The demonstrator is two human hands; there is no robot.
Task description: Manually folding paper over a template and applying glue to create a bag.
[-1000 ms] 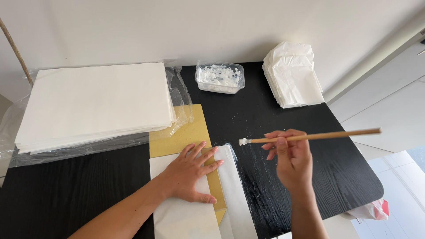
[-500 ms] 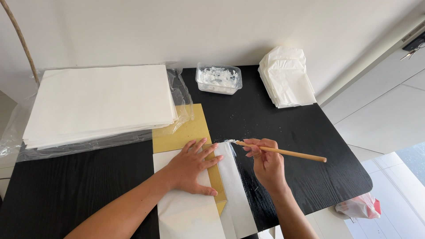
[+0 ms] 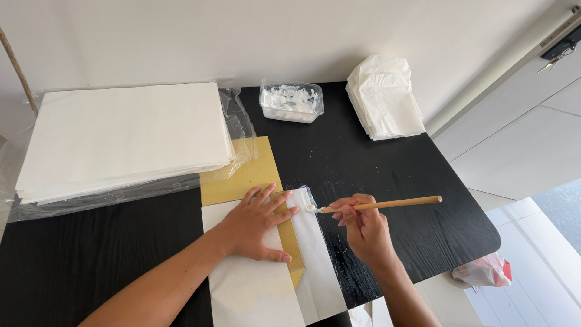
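The left hand [image 3: 254,227] presses flat, fingers spread, on the white sheet [image 3: 251,290] over the yellow board [image 3: 242,175]. The right hand [image 3: 363,227] pinches a wooden brush [image 3: 378,204], which has dropped from mid-air to touch its tip to the sheet's flap [image 3: 315,242], so pasting seems underway. Farther back, a clear tub [image 3: 292,102] holds white paste.

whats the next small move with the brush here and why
Probably draw the brush down along the white paper flap. Its white-coated tip sits at the flap's top end, the right hand grips the stick, and the left hand lies flat, pinning the folded sheet over the yellow board.
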